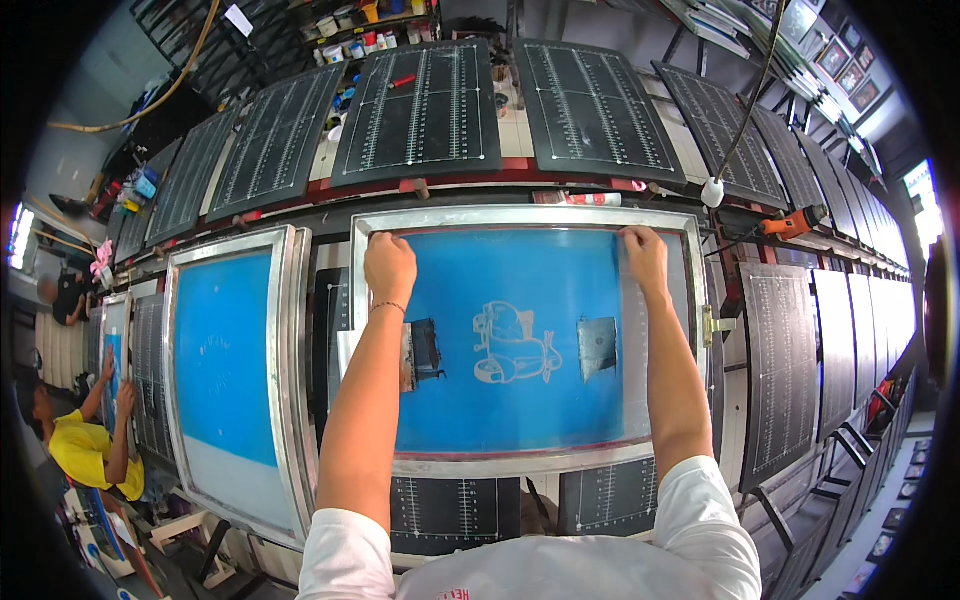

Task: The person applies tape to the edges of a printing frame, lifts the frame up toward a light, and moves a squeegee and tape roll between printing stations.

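A silk-screen printing frame [672,225] with a silver metal border lies in front of me. Its blue mesh [520,270] carries a pale line drawing of a scooter [518,343]. Dark patches sit on either side of the drawing, a left patch [427,350] and a right patch [598,345]. My left hand [390,270] is closed at the mesh's far left corner, its fingers curled. Near the far right corner of the blue area, my right hand [646,260] is closed too, fingertips bent down. What either hand pinches, if anything, is too small to make out.
Another blue screen frame [222,350] stands to the left. Black printing boards [420,120] line the far side. An orange heat gun [795,222] rests at the right, near a hanging cord [765,90]. A person in yellow [88,450] works at far left.
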### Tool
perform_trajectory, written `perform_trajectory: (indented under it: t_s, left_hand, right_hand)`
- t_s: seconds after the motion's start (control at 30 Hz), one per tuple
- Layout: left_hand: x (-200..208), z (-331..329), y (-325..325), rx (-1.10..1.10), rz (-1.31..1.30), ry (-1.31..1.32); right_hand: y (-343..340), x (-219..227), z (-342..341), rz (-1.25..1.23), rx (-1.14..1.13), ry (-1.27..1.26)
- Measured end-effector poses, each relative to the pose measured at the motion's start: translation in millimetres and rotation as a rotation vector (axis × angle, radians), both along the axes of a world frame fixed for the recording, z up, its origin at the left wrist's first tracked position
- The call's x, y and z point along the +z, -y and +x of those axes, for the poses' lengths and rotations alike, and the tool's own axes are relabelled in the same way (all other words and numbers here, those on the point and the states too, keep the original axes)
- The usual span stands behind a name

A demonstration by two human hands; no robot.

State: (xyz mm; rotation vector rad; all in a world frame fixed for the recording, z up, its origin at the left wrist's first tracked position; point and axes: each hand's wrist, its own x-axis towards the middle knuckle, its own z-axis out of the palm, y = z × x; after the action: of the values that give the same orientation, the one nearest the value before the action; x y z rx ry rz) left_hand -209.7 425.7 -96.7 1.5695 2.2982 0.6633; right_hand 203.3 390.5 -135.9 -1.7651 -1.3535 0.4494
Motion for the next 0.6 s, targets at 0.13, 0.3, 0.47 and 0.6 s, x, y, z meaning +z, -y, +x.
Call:
perform_trajectory:
  t_s: [0.13, 0.3, 0.47, 0.6]
  left_hand:
    - [-16, 1, -2, -0.064, 0.099, -0.035]
    - [-45, 17, 8, -0.096, 0.059, -0.158]
    - [-38, 25, 4, -0.052, -0.063, -0.154]
    - [-28, 9, 26, -0.391, 0.076, -0.022]
  right_hand:
    - [6, -5, 12, 0.038, -0.091, 0.011]
    - [21, -32, -11, 0.098, -0.066, 0.388]
    - [17, -29, -44, -0.203, -0.092, 0.541]
    - [4, -20, -92, -0.333, -0.057, 0.611]
